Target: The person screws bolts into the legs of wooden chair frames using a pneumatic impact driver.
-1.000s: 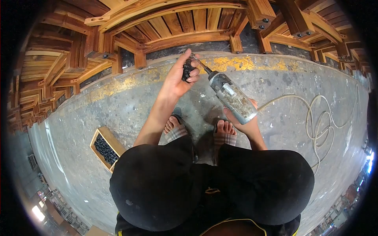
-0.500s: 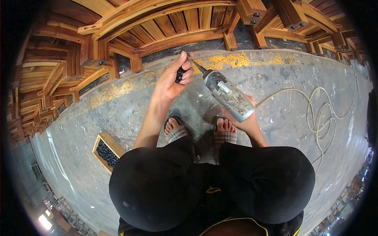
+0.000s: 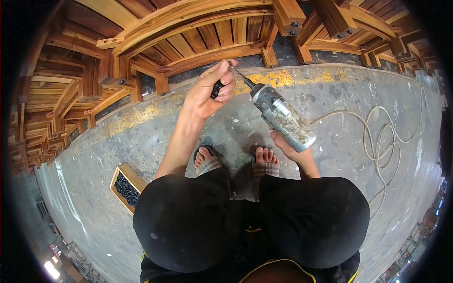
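Left hand (image 3: 204,96) clutches black pieces (image 3: 217,89), mostly hidden; right hand (image 3: 286,145), partly behind the drill (image 3: 284,117), grips it; a knee (image 3: 170,217) overlaps the box (image 3: 132,176).

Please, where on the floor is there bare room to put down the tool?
The floor has one bare patch between the right forearm and the hose loops, another between the wooden box and the yellow stripe. Crowded: ahead, where the wooden furniture stands close together.

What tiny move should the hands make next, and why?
Probably seat one of the small black pieces on the driver bit: the left hand holds them close to the bit's tip, while the right hand holds the power driver.
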